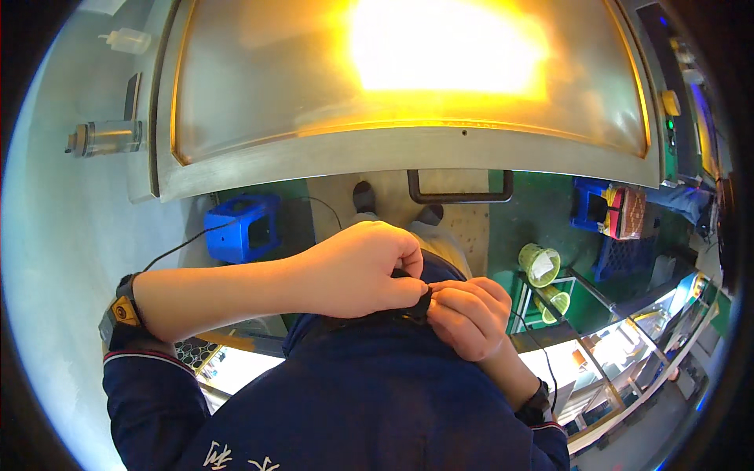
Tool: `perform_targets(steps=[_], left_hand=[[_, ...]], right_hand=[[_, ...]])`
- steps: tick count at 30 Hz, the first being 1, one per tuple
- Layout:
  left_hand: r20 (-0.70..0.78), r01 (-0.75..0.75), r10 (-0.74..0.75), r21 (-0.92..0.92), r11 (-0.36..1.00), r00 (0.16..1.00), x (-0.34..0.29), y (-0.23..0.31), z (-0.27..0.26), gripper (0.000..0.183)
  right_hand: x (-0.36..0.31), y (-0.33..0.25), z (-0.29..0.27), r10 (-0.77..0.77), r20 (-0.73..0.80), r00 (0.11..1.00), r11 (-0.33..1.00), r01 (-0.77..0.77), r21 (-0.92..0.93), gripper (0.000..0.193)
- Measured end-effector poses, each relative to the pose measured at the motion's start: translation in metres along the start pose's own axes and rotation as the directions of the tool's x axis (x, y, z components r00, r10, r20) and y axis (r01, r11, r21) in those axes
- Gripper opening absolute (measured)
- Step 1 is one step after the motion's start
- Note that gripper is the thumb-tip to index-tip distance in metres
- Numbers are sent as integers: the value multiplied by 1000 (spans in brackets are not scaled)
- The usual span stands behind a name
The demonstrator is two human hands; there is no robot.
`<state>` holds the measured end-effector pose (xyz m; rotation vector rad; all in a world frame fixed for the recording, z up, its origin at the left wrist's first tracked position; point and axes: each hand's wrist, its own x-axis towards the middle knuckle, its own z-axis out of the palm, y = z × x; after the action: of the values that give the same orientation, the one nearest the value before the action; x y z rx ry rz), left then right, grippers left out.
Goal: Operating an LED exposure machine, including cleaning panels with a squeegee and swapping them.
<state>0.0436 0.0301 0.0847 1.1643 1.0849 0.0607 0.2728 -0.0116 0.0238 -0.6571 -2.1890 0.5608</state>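
Both my hands are drawn in against my chest, knuckles nearly touching, right over the front of my dark blue jacket (369, 392). My left hand (357, 271) is curled tight, thumb and forefinger pinched on a small black piece (421, 304) that shows only as a sliver between the two hands. My right hand (470, 314) meets it from the other side, its fingers closed narrow on the same black piece. So both sets of fingers are shut on it, with hardly any gap; I cannot tell what the piece is, since my knuckles cover most of it.

A thin black cable (536, 345) runs from near my right hand down past my wrist, and another thin lead crosses toward my left forearm, where a black and yellow wristband (119, 314) sits.

As I judge it, I am in the middle of fastening or adjusting this small piece at my chest, working by feel. The next move calls for a steady pinch from one hand while the other does the fine work, and care not to tug the cable.

Beyond my hands, a blue stool (242, 228) stands on the green floor (542, 220), and two green cups (542, 275) are to my right.
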Motion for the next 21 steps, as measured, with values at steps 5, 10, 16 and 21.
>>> perform_targets(steps=[5,10,16,21], left_hand=[[-28,-141,155,285,948,987,-1,5,5,22],[-8,-196,211,344,918,977,-2,10,6,24],[-49,-206,227,265,942,973,-3,-35,21,35],[191,52,-60,43,998,980,-6,-17,15,49]], right_hand=[[-1,-2,1,7,-18,1000,1000,-7,11,15],[-2,-2,-1,-26,-10,1000,1000,26,9,13],[-3,-2,0,-12,-34,999,1000,12,-17,14],[-1,-2,-1,-29,-49,998,1000,29,7,14]])
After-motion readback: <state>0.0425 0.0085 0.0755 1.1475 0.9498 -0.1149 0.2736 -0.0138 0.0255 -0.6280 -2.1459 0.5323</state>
